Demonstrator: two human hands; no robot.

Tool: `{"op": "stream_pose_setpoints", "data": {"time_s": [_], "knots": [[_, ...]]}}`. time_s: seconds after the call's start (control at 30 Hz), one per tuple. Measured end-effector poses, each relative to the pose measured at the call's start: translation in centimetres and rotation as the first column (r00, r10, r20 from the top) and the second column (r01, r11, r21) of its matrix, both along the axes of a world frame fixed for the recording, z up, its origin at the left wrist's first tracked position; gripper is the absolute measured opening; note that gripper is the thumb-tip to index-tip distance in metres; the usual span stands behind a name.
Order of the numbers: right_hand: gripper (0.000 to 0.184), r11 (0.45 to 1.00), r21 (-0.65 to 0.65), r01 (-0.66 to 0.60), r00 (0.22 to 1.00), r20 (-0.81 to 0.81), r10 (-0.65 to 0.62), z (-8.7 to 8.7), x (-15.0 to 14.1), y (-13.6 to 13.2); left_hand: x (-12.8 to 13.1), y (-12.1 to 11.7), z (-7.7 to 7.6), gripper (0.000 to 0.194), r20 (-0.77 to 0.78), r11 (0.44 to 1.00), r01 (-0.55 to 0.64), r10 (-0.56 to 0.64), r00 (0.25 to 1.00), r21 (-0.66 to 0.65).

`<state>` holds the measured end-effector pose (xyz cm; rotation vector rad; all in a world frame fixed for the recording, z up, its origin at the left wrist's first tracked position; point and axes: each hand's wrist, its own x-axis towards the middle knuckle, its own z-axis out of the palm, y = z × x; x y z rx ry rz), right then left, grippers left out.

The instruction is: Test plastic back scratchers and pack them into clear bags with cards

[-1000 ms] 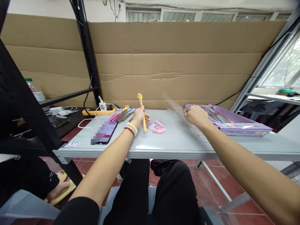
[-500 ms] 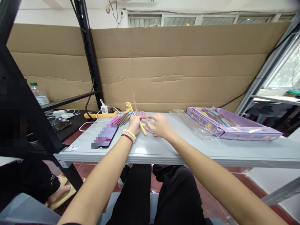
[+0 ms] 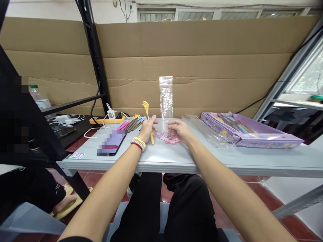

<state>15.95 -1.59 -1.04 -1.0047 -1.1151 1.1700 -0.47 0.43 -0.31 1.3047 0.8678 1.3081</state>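
Yellow stick with a claw-shaped tip [image 3: 145,107] is gripped in the curled fingers of the left hand [image 3: 148,129], outside the upright clear plastic sleeve [image 3: 166,97]. Right hand [image 3: 179,130] seems to pinch the sleeve's lower end, with nothing visible inside. Pink printed cards [image 3: 172,139] lie loose on the grey bench [image 3: 164,158], more sticks [image 3: 133,124] sit left, and the purple box [image 3: 270,143] holds several long items.
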Motion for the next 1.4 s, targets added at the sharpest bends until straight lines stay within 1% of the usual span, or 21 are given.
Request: {"op": "stream_pose_setpoints", "data": {"time_s": [0.07,0.13,0.2,0.27,0.33,0.47,0.53,0.57,0.63,0.7,0.77,0.83,0.9,0.97,1.0,1.07,1.13,1.17,1.27,1.33,1.4], "knots": [[0.035,0.997,-0.006,0.072,0.996,-0.049,-0.072,0.0,0.1,0.3,0.0,-0.2,0.0,0.032,-0.099,1.0,0.014,-0.014,0.995,0.0],[0.041,0.997,0.009,0.07,0.995,-0.077,-0.069,-0.1,0.0,0.3,0.2,-0.3,-0.1,0.032,-0.197,0.999,0.04,-0.039,0.98,-0.001],[0.048,0.998,0.052,0.039,0.995,-0.091,-0.034,-0.2,-0.2,0.2,0.4,-0.3,-0.4,0.036,-0.253,0.999,0.046,-0.046,0.966,-0.008],[0.053,0.995,0.095,0.018,0.996,-0.087,-0.01,-0.4,-0.4,0.1,0.7,-0.3,-0.5,0.039,-0.268,0.999,0.049,-0.054,0.962,-0.023],[0.054,0.993,0.117,0.001,0.998,-0.07,0.008,-0.5,-0.7,0.1,0.8,-0.4,-0.6,0.042,-0.254,0.996,0.081,-0.087,0.963,-0.036],[0.042,0.996,0.088,-0.024,0.999,-0.046,0.028,-0.6,-0.8,0.2,0.9,-0.4,-0.7,0.04,-0.249,0.992,0.122,-0.116,0.961,0.008],[0.037,0.998,0.051,0.024,0.998,-0.065,-0.021,-0.5,-0.8,0.3,0.9,-0.4,-0.7,0.034,-0.305,0.994,0.096,-0.074,0.949,0.056],[0.035,0.998,0.036,0.06,0.995,-0.082,-0.057,-0.4,-0.8,0.3,0.8,-0.4,-0.6,0.03,-0.362,0.993,0.063,-0.023,0.932,0.098],[0.034,0.989,0.03,0.141,0.985,-0.107,-0.138,-0.3,-0.6,0.4,0.6,-0.5,-0.5,0.022,-0.49,0.974,-0.029,0.14,0.861,0.226],[0.034,0.973,0.063,0.223,0.971,-0.102,-0.216,-0.3,-0.4,0.5,0.5,-0.8,-0.3,0.018,-0.571,0.938,-0.068,0.264,0.778,0.341],[0.035,0.95,0.118,0.291,0.956,-0.07,-0.284,-0.4,-0.1,0.8,0.4,-1.2,-0.2,0.029,-0.602,0.924,-0.027,0.271,0.751,0.381],[0.037,0.931,0.175,0.321,0.947,-0.041,-0.319,-0.6,0.1,1.0,0.5,-1.5,-0.1,0.037,-0.625,0.918,0.056,0.223,0.748,0.393],[0.038,0.917,0.225,0.329,0.943,-0.039,-0.329,-0.7,0.3,1.3,0.5,-1.7,-0.1,0.036,-0.647,0.9,0.142,0.179,0.741,0.412],[0.04,0.902,0.257,0.347,0.938,-0.082,-0.337,-0.7,0.5,1.5,0.6,-1.7,-0.2,0.03,-0.661,0.884,0.2,0.149,0.735,0.422],[0.041,0.897,0.262,0.356,0.934,-0.118,-0.336,-0.7,0.6,1.6,0.5,-1.6,-0.3,0.027,-0.657,0.878,0.196,0.163,0.736,0.437],[0.042,0.897,0.263,0.357,0.929,-0.198,-0.312,-0.7,0.8,1.7,0.4,-1.4,-0.4,0.022,-0.625,0.854,0.123,0.264,0.734,0.505],[0.045,0.906,0.258,0.337,0.928,-0.256,-0.272,-0.6,1.0,1.8,0.2,-1.2,-0.6,0.021,-0.603,0.805,0.08,0.371,0.707,0.588],[0.047,0.907,0.257,0.333,0.925,-0.272,-0.263,-0.6,1.1,1.8,0.1,-1.2,-0.6,0.021,-0.607,0.782,0.095,0.394,0.69,0.616],[0.054,0.889,0.256,0.381,0.904,-0.305,-0.299,-0.5,1.2,2.0,0.1,-1.5,-0.6,0.028,-0.657,0.751,0.184,0.397,0.641,0.634],[0.056,0.863,0.262,0.431,0.88,-0.331,-0.339,-0.4,1.3,2.0,0.2,-1.8,-0.5,0.035,-0.672,0.75,0.189,0.413,0.615,0.634],[0.056,0.858,0.273,0.436,0.875,-0.351,-0.334,-0.2,1.3,1.8,0.2,-2.0,-0.4,0.041,-0.683,0.751,0.191,0.424,0.595,0.632]]}}
